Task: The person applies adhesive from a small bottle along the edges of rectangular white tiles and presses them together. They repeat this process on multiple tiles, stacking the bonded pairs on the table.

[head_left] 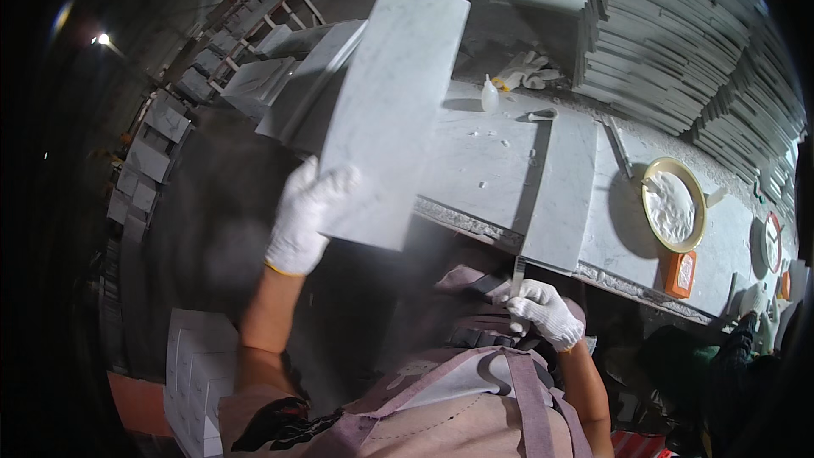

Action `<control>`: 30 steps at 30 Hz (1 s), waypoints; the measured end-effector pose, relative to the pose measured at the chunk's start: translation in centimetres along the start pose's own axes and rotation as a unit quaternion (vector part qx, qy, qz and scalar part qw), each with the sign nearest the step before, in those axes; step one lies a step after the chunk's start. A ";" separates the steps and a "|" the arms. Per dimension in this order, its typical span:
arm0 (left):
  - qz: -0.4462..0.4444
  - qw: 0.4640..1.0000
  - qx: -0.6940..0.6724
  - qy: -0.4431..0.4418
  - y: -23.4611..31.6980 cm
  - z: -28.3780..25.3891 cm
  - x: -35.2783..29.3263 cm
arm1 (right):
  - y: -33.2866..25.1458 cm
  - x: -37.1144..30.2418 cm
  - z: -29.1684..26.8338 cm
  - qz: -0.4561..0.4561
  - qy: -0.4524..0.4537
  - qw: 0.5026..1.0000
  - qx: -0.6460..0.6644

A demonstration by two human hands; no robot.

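My left hand [309, 216], in a white knitted glove, grips a long marble tile [394, 110] by its lower left edge. The tile is raised and tilted, white with faint grey veins. In my gloved right hand [543, 314] is a narrow flat tool [518, 276], its pale end pointing up, close to the bench's front edge; whether it is a putty knife or a brush is unclear. Just beyond that hand, a second marble tile [560, 195] lies across the marble-topped bench [487, 161], its near end sticking out over the edge.
A yellow bowl [700, 212] of white paste stands right of the lying tile, near an orange box [681, 275]. Farther back are a squeeze bottle [489, 95], spare gloves [530, 72] and tall tile stacks [670, 42]. At the far right, a co-worker's gloved hands [763, 314] show.
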State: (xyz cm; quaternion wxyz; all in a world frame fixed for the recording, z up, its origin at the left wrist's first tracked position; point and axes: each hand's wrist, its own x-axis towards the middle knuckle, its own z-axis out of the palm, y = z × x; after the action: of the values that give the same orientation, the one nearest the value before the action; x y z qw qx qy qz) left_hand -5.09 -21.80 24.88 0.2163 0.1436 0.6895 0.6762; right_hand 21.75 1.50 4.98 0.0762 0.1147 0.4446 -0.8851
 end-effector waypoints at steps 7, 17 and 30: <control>0.035 0.994 0.103 0.008 7.4 -9.2 7.6 | -0.1 -0.9 -0.5 -0.013 0.092 0.995 -0.024; 0.011 0.996 0.084 0.030 6.4 -18.2 18.2 | 2.5 -2.3 -3.4 0.004 0.171 0.985 0.028; -0.013 0.998 0.067 -0.017 4.1 -24.1 22.5 | 1.1 -0.6 -3.5 0.007 0.156 0.988 0.009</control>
State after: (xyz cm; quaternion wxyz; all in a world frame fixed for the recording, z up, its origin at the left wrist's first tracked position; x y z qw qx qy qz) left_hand -36.83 -31.56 26.44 0.2262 0.1602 0.7310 0.6235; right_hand 23.02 3.67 2.23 0.0107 0.2550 0.4426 -0.8597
